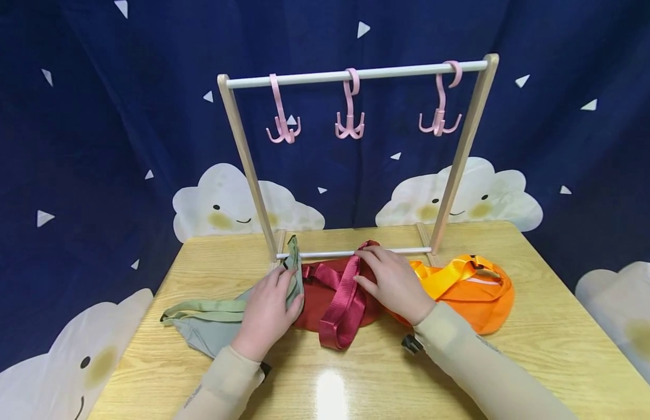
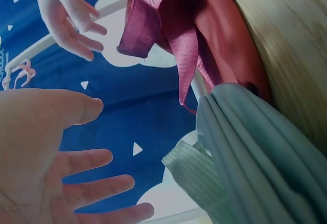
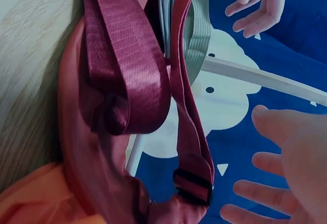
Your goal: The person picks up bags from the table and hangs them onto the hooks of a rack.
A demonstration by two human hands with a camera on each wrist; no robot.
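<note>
Three waist bags lie side by side on a table. My left hand (image 1: 267, 312) is over the grey-green waist bag (image 1: 206, 332) at the left, its fingers extended and apart from the cloth in the left wrist view. In the middle lies the dark red waist bag (image 1: 315, 306) with a looped crimson strap (image 1: 339, 315). My right hand (image 1: 392, 280) hovers by its right end; the right wrist view shows spread fingers, a gap from the strap and its black buckle (image 3: 193, 185). The orange waist bag (image 1: 488, 306) lies right of that hand, partly behind the forearm.
Behind the bags stands a wooden rack with a white top rail (image 1: 314, 78) and a lower rail (image 1: 325, 255). Three pink hooks (image 1: 350, 119) hang from the top rail. A dark blue curtain (image 1: 325, 175) with clouds and triangles hangs behind the wooden table (image 1: 545, 350).
</note>
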